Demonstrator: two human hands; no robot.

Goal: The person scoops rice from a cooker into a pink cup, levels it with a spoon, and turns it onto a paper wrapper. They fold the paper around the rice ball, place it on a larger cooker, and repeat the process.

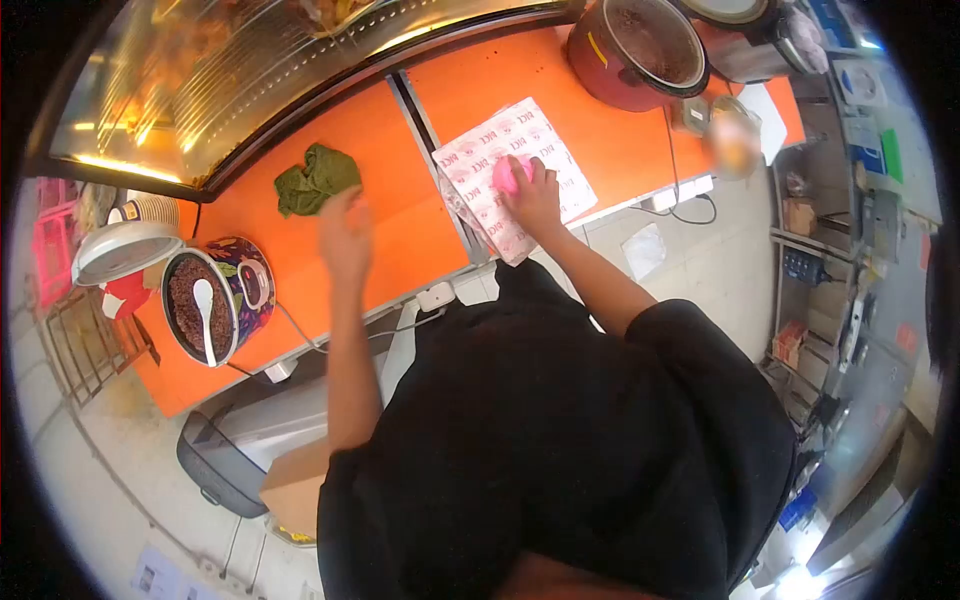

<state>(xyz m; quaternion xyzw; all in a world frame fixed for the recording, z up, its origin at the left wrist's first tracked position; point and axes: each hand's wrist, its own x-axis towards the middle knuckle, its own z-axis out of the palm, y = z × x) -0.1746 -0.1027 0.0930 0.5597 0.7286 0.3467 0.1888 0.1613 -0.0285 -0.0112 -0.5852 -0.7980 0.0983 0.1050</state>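
My right hand [534,196] is closed over a bright pink rounded thing [508,174], pressing it on a stack of white wrapping paper [490,150] with pink "RICE" print. The fingers cover much of the pink thing, and I cannot tell its exact kind. Over the orange counter [410,235], my left hand [346,232] is smeared by motion. Just beyond its fingers lies a crumpled green cloth [316,180], which the hand slightly overlaps in this view.
At the left, an open rice cooker [262,285] holds dark rice and a white rice paddle [204,310]. A large red pot [615,60] stands at the back right, near a small jar [691,115]. A lit glass display case [240,90] borders the counter's far side.
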